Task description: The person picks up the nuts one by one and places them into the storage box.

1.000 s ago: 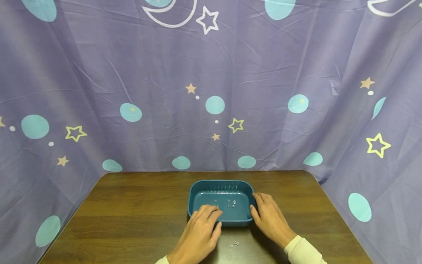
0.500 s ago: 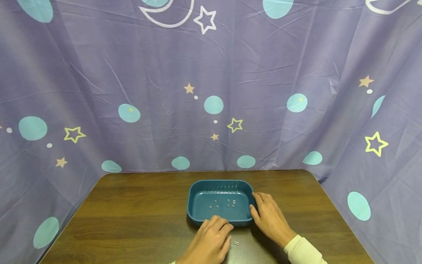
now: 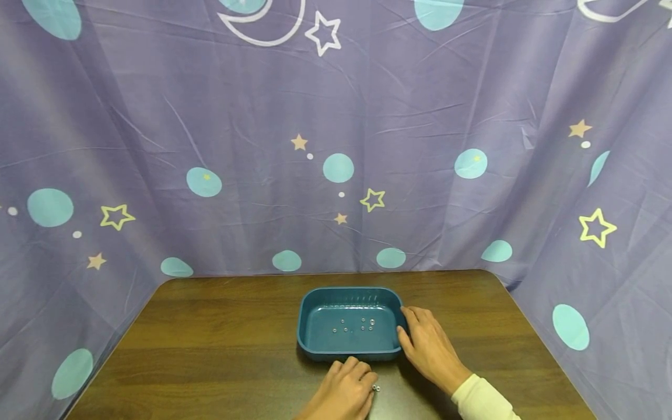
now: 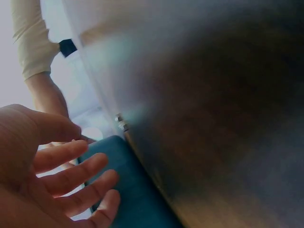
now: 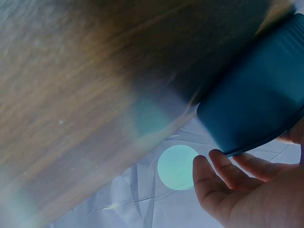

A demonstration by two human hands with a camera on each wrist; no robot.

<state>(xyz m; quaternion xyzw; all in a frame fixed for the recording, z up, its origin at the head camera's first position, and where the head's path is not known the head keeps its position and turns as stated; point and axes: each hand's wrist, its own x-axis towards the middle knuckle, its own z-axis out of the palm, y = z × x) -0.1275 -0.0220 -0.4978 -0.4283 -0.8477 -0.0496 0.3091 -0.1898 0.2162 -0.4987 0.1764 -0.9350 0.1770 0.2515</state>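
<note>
A deep teal plastic tray (image 3: 350,353) sits on the wooden table, with several small metal nuts (image 3: 363,328) scattered over its floor. My right hand (image 3: 433,347) holds the tray's right end, fingers and thumb at the rim; in the right wrist view its fingertips (image 5: 218,154) meet that rim. Just in front of the tray, my left hand (image 3: 346,388) is low over the table beside two loose nuts (image 3: 375,388). In the left wrist view, thumb and index tips come close together and the other fingers are loosely bent. I cannot tell whether a nut is pinched there.
The brown wooden table (image 3: 220,338) reaches back to a purple curtain (image 3: 262,221) printed with stars and dots, which also closes off both sides. Table surface extends left and right of the tray.
My left hand has drawn back from over the tray to the loose nuts in front of it. It now covers the leftmost of those nuts. My right hand has stayed at the tray.
</note>
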